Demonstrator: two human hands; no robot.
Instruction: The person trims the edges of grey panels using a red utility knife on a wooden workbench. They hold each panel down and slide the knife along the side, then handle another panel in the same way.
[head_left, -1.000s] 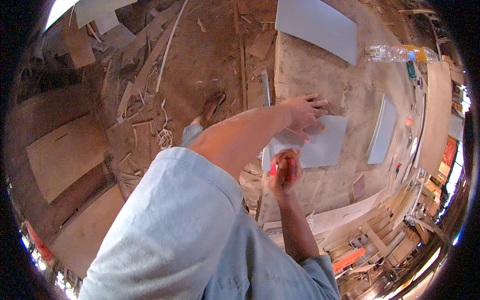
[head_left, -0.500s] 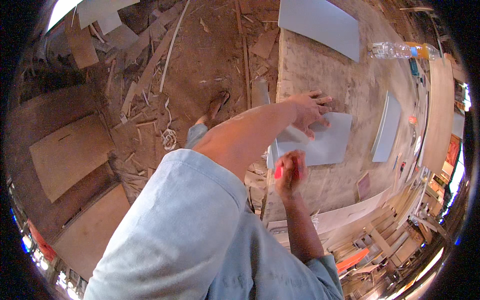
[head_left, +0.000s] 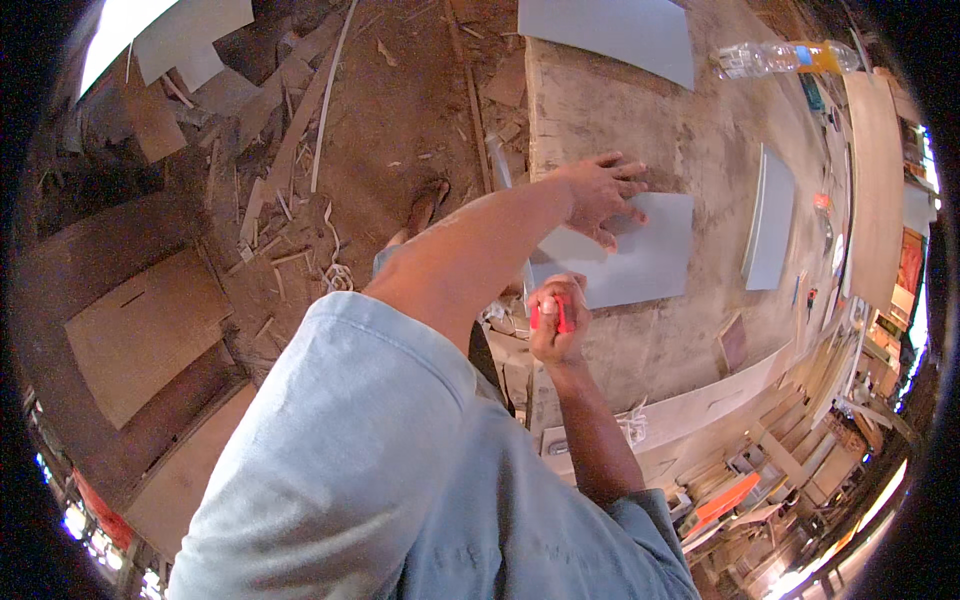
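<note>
A light grey rectangular panel (head_left: 655, 255) lies on the wooden worktable near its left edge. My left hand (head_left: 600, 198) is open, its fingers spread over the panel's far-left part. At the panel's near-left corner, my right hand (head_left: 558, 335) is wrapped round a small red object (head_left: 567, 313). Fingers cover most of that object, so its kind does not show. A thin strip of the panel's left edge shows beside my right hand.
Other grey panels lie on the worktable (head_left: 690, 140): one at the far end (head_left: 610, 35), some stacked at the right (head_left: 770, 220). A plastic bottle (head_left: 785, 58) with orange liquid lies at the far right. Wood offcuts (head_left: 285, 150) litter the floor at left.
My right hand with the red object has moved slightly along the panel's left edge toward me. My left hand stays spread on the panel. The whole view has shifted a little.
</note>
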